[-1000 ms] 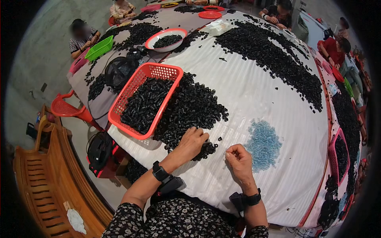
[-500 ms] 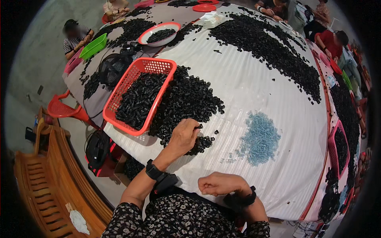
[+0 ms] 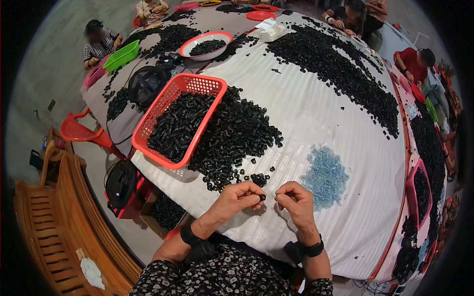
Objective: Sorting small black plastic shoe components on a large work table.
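Note:
Near the table's front edge, my left hand [image 3: 242, 198] pinches a small black plastic part [image 3: 262, 197] between thumb and fingertips. Close to its right, my right hand [image 3: 296, 201] is closed in a pinch too; whatever lies between its fingertips is too small to name. A gap separates the two hands. Just beyond the left one spreads a pile of black parts [image 3: 239, 133], with a few loose ones at its near edge. A heap of small, clear bluish pieces [image 3: 325, 177] lies beyond and right of my right hand.
A red plastic basket [image 3: 223, 91] full of black parts stands left of the pile, with a black fan [image 3: 147, 85] behind it. More black parts [image 3: 335, 64] cover the far table. A red-rimmed basin [image 3: 206, 55] sits farther back. Several people work around the table; a wooden bench [image 3: 74, 217] stands at left.
My left hand has drawn back from the black pile toward me, carrying a black part. My right hand has risen and moved right and forward, from a curled fist to a raised pinch.

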